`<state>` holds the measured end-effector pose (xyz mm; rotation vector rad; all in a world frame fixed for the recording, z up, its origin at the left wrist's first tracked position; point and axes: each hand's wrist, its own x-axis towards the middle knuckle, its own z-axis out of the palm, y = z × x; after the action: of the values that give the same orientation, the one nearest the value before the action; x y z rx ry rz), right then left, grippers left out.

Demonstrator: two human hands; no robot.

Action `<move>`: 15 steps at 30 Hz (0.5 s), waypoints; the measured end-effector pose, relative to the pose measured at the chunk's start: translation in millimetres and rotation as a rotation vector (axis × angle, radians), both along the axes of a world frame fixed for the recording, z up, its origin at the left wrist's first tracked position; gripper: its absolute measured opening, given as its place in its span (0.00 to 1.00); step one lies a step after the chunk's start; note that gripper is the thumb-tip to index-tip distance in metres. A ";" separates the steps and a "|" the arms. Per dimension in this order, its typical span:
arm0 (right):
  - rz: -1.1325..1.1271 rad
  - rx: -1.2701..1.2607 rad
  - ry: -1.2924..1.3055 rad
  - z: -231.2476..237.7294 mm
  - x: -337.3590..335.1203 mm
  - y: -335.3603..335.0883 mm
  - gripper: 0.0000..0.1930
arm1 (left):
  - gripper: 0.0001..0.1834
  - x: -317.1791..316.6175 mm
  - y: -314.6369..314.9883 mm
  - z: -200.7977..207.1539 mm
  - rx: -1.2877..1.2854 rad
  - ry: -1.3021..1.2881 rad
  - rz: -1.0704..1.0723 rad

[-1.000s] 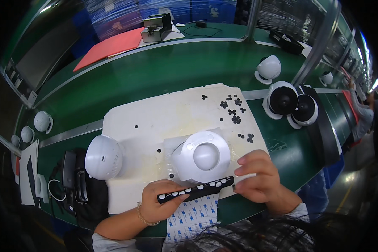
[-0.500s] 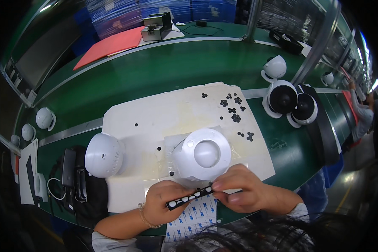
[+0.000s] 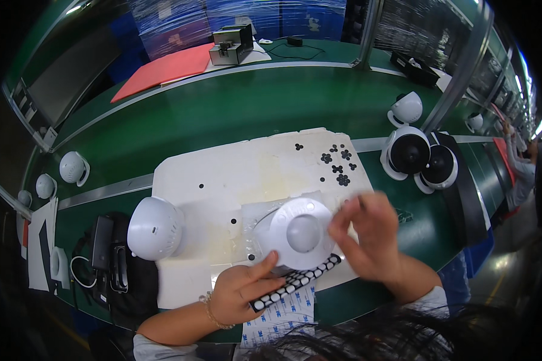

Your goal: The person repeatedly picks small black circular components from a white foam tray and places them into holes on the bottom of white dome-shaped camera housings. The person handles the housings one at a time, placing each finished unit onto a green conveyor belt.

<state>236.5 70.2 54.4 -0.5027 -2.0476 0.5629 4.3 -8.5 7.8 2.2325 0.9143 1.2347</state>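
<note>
My left hand point(image 3: 241, 293) grips a black strip of round pads point(image 3: 305, 277) dotted with white circles. Its thumb reaches the lower left of a white round housing point(image 3: 283, 222), which has a flat ring face and a domed centre. The strip runs along the housing's near edge. My right hand point(image 3: 372, 237) is raised just right of the housing, thumb and fingers pinched together and slightly blurred; whatever is between the fingertips cannot be made out. Beneath the strip lies white backing paper point(image 3: 277, 319) with blue print, partly covered by hair.
A pale board point(image 3: 211, 162) carries loose black pads point(image 3: 343, 180) at its upper right. Another white housing point(image 3: 155, 228) stands left, beside a black device with cables point(image 3: 102, 240). White devices with black fronts point(image 3: 408, 153) stand right. A person point(image 3: 521, 174) is far right.
My right hand has left the strip and risen to the housing's right side. The left hand keeps the strip, now turned so several rows of pads show. The view has shifted slightly.
</note>
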 end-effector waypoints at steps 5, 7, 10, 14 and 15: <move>0.172 -0.457 0.172 4.1 -8.6 15.3 0.31 | 0.18 4.4 -2.1 6.1 0.098 0.106 -0.022; 0.181 -0.453 0.177 2.4 -8.6 16.9 0.30 | 0.17 1.8 0.8 2.0 0.114 0.121 -0.030; 0.181 -0.441 0.151 3.5 -9.2 18.1 0.30 | 0.17 0.4 2.3 2.2 0.110 0.121 -0.042; 0.114 -0.362 0.056 3.3 -10.3 18.3 0.29 | 0.17 -1.8 3.3 -0.8 0.119 0.116 -0.060; 0.092 -0.306 0.042 1.8 -10.5 18.5 0.28 | 0.17 -1.1 3.4 -0.6 0.119 0.110 -0.054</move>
<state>226.0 88.7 56.2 -0.5716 -1.9616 0.9429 3.3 -5.0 7.2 2.4233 0.8346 1.1809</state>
